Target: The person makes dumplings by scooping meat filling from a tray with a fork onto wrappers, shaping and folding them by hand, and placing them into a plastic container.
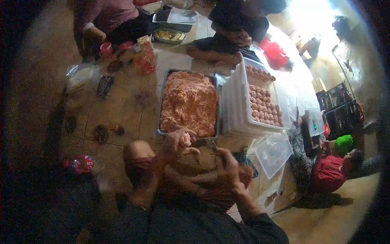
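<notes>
A lump of pinkish minced mixture [185, 140] sits in the cupped fingers of my left hand [176, 143], just over the near edge of the tray. My right hand [228, 167] is closed around a small metal utensil [211, 144], whose exact kind is too blurred to tell; it points toward the tray's near right corner. In front of my hands, a dark rectangular tray [159, 118] is heaped with the same minced mixture [189, 101]. To its right, rows of shaped meatballs [264, 103] fill the top box of a stack of white plastic boxes [235, 101].
A clear plastic lid [272, 152] lies right of my right hand. Across the tray sit two people, one in dark clothes [229, 30]. A person in red [329, 173] is at far right. A bottle with a red label [83, 164] lies left, and a food dish [170, 35] stands at the back.
</notes>
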Tool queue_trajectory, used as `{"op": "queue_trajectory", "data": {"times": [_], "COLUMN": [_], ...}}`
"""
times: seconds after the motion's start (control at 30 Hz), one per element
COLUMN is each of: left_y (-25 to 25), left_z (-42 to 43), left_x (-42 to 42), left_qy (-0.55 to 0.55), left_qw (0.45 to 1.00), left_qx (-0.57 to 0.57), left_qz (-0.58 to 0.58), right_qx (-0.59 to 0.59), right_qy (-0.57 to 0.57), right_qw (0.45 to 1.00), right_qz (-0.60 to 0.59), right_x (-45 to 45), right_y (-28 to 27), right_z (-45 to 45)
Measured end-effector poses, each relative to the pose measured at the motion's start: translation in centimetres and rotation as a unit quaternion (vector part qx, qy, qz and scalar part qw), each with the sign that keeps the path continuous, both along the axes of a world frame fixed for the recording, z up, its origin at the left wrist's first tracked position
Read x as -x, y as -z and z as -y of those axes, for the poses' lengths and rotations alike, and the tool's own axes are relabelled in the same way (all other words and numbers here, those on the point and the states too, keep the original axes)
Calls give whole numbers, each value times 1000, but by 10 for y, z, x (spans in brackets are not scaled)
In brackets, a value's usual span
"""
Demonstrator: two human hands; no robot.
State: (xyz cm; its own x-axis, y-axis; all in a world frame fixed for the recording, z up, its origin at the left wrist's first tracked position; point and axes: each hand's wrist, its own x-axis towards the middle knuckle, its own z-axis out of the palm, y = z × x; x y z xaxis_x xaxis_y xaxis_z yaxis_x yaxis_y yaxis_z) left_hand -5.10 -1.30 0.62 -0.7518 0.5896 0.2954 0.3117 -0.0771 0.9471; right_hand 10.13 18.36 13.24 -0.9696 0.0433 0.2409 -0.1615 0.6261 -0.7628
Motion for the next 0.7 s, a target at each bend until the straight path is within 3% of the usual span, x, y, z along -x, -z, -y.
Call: {"op": "queue_trajectory", "data": {"times": [0.07, 0.17, 0.2, 0.27, 0.3, 0.33, 0.37, 0.43, 0.63, 0.67, 0.7], "left_y": [-26, -29, -24, -8, -1, 4, 1, -40, -33, -7, 41], "left_z": [9, 6, 2, -4, -7, -10, -13, -13, 1, 4, 7], "left_x": [-12, -1, 29, 35, 14, 4, -6, -20, -23, -24, -22], "left_qy": [6, -10, 133, 268, 152, 98, 20, -113, -28, -26, 49], "left_qw": [999, 996, 948, 842, 963, 990, 993, 968, 993, 993, 998], "left_qx": [-12, 20, 117, 207, 142, 96, 63, 133, 17, 15, 20], "left_qz": [35, 90, 264, 421, 170, 38, -97, -178, -112, -111, -47], "right_qx": [60, -12, -25, -27, -27, -27, -22, -18, 79, 77, 55], "right_qy": [57, -5, -30, -26, -23, -24, -22, -23, 76, 77, 81], "right_qw": [994, 998, 998, 998, 998, 998, 999, 999, 993, 993, 995], "right_qz": [77, 55, 48, 47, 47, 47, 38, 31, -39, -39, 12], "right_x": [-2, 1, 3, 5, 6, 7, 9, 13, 55, 70, 86], "right_y": [-20, -33, -35, -36, -36, -33, -29, -27, -4, 4, 11], "right_z": [-2, -2, -2, 6, 10, 13, 16, 22, 20, 18, 16]}}
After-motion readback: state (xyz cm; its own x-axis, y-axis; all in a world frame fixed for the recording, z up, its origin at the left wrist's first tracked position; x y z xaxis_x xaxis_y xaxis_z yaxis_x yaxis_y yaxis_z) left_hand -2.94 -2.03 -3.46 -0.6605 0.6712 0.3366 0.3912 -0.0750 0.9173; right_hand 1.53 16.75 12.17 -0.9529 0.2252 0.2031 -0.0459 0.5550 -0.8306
